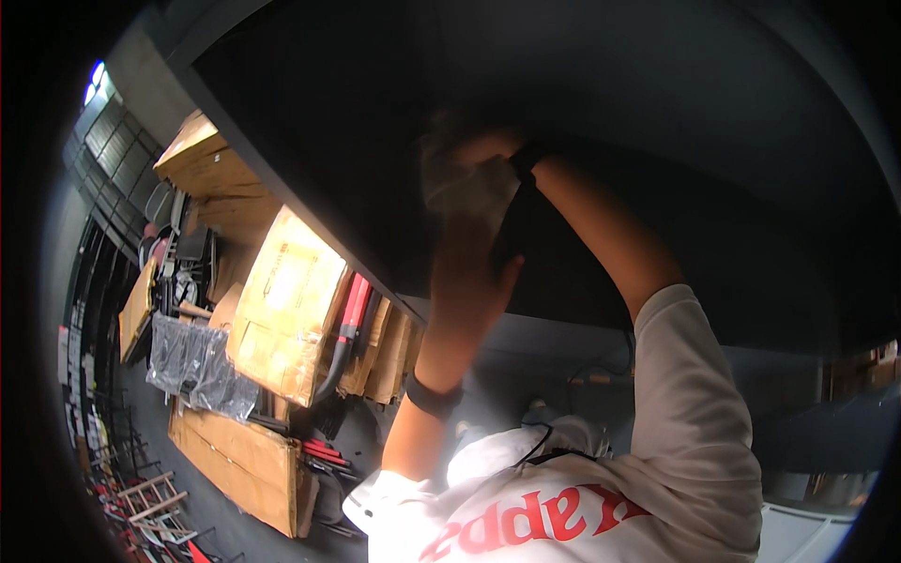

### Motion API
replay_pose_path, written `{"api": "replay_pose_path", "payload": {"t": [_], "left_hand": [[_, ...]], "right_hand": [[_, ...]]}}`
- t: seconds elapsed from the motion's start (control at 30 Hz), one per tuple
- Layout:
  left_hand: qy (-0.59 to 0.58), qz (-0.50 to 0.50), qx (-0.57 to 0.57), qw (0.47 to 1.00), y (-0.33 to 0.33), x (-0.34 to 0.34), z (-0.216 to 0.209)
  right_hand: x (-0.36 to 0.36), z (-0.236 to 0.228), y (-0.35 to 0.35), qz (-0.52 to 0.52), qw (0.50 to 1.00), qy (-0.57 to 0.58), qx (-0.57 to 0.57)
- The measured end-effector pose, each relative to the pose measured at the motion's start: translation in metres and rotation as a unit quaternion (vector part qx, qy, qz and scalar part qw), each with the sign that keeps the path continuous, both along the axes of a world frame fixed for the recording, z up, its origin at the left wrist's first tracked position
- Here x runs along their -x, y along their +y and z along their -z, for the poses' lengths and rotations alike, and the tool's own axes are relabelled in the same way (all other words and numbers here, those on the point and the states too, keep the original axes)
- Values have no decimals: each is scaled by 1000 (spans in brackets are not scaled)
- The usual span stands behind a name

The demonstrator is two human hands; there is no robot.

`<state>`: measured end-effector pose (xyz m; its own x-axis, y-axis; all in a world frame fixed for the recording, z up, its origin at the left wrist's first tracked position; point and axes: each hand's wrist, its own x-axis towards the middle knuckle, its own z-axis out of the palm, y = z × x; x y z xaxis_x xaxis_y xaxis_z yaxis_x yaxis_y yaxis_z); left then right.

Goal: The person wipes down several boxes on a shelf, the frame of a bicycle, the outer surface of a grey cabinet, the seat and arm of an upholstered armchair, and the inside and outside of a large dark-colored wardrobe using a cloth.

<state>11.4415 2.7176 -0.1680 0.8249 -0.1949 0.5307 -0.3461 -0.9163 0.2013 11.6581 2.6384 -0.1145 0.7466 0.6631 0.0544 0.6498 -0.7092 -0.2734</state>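
Observation:
A large dark panel [582, 84] with a smooth surface fills the upper part of the view. Against it, my right hand [486, 146] is blurred by motion and bent around a pale crumpled cloth [465, 185]; its fingers are partly hidden. Just below the cloth, my left hand [469, 267] lies flat near the panel with the thumb apart. Its fingertips blur into the cloth's lower edge, so I cannot tell whether they touch it. Dark bands sit on both wrists.
Left of the panel's pale edge [310, 220] stand cardboard boxes [286, 305] and a flat carton [235, 460]. Clear plastic wrap [202, 366] and a red-and-black tube [349, 324] lie among them. A wooden ladder-like frame [155, 500] is at the lower left.

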Motion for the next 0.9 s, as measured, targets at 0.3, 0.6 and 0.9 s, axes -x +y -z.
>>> {"api": "replay_pose_path", "payload": {"t": [0.3, 0.6, 0.9], "left_hand": [[42, -36, -5, 998, -7, 1, -4], [22, -83, -15, 996, -13, 42, 2], [54, -55, 11, 997, -8, 97, -19]], "right_hand": [[-7, 13, -7, -22, 997, -64, -40], [32, -1, 10, -112, 977, -121, 134], [89, 5, 14, -134, 986, -103, -12]]}}
